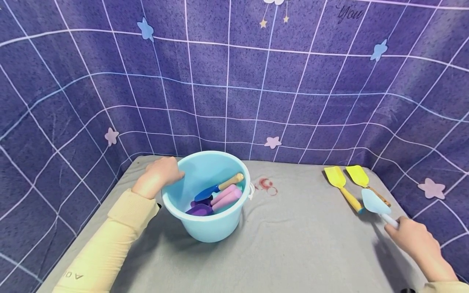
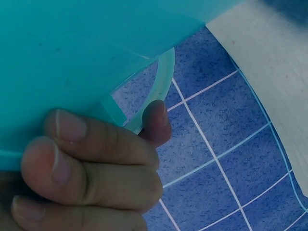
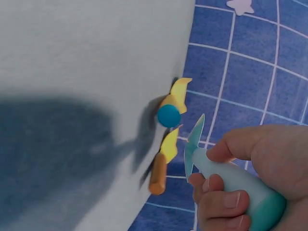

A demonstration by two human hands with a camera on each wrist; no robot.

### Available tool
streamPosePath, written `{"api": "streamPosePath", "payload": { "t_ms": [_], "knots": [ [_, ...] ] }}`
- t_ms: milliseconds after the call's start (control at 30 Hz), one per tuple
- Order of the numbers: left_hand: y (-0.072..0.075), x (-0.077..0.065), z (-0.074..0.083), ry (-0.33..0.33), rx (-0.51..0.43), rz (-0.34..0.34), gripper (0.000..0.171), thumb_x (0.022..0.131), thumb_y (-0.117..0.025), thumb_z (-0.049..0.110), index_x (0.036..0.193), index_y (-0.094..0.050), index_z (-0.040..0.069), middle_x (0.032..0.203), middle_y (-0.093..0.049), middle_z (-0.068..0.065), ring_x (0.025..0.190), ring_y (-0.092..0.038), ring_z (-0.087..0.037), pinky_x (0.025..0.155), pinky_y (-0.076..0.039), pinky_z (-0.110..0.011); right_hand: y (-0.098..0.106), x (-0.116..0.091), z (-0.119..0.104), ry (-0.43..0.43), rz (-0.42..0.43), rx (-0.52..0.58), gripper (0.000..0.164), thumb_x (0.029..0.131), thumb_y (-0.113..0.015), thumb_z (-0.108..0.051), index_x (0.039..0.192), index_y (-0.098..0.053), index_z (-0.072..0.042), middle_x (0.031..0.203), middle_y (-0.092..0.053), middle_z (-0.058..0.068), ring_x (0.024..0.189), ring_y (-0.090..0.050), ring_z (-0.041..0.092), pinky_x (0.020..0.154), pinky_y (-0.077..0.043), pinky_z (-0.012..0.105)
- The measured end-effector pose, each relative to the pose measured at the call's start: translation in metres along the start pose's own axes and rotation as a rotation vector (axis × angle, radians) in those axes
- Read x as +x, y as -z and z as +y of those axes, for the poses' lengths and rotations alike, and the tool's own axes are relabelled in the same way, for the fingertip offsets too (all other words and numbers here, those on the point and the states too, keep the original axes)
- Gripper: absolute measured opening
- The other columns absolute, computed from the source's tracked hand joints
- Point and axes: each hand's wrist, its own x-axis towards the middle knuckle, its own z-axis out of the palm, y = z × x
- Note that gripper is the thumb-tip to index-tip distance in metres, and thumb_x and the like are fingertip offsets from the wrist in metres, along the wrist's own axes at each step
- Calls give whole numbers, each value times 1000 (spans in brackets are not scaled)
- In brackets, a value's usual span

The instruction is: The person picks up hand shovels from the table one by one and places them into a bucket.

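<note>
A light blue bucket stands tilted on the left half of the table, and my left hand grips its rim at the left. In the left wrist view, curled fingers press against the bucket's wall. Inside lie a blue trowel with a wooden handle and purple shovels with pink handles. At the right, my right hand holds a light blue toy shovel by its pale handle. Its blade is above two yellow shovels lying at the table's right edge.
A grey cloth covers the table. Purple gridded curtain rises at the back and both sides. Reddish ring stains mark the cloth right of the bucket, near its white handle.
</note>
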Motion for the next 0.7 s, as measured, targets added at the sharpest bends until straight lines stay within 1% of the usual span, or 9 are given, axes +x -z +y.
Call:
{"api": "streamPosePath", "payload": {
  "t_ms": [300, 400, 467, 500, 633, 700],
  "knots": [
    [0, 0, 0, 0, 4, 1, 24, 84, -52, 29, 79, -57, 6, 80, -56, -12, 75, -56, -28, 55, -43, -39, 17, 4, -16, 50, 64, -7, 28, 85, -52, -30, 82, -55, -2, 69, -52, 23, 54, -50, 35, 44, -35, 47],
    [0, 0, 1, -5, 10, 4, 24, 84, -52, 29, 79, -57, 6, 81, -56, -13, 75, -56, -29, 55, -43, -39, 20, 5, -20, 62, 64, -12, 29, 85, -52, -30, 84, -55, -1, 70, -52, 22, 55, -49, 34, 44, -35, 47],
    [1, 0, 2, -11, 15, 5, 24, 84, -52, 29, 79, -57, 6, 82, -57, -13, 76, -56, -29, 56, -44, -40, 21, 6, -24, 70, 54, -15, 31, 85, -52, -30, 90, -56, 1, 71, -52, 22, 56, -49, 33, 44, -35, 46],
    [1, 0, 2, -12, 16, 5, 24, 84, -51, 29, 79, -57, 6, 83, -57, -13, 76, -56, -29, 56, -44, -40, 22, 7, -26, 75, 48, -16, 31, 85, -52, -30, 90, -56, 1, 71, -52, 21, 56, -48, 32, 44, -35, 45],
    [2, -2, 2, -19, 21, -3, 25, 85, -51, 29, 81, -58, 5, 86, -59, -14, 79, -57, -31, 60, -45, -43, 23, 8, -34, 103, 64, -17, 34, 85, -53, -29, 96, -56, 2, 72, -52, 19, 57, -46, 30, 44, -34, 44],
    [3, -2, 2, -20, 20, -10, 27, 85, -52, 30, 83, -59, 4, 87, -59, -14, 80, -57, -31, 61, -45, -44, 23, 8, -39, 118, 80, -15, 31, 84, -53, -29, 93, -56, 1, 71, -52, 18, 56, -46, 29, 43, -34, 43]
  ]
}}
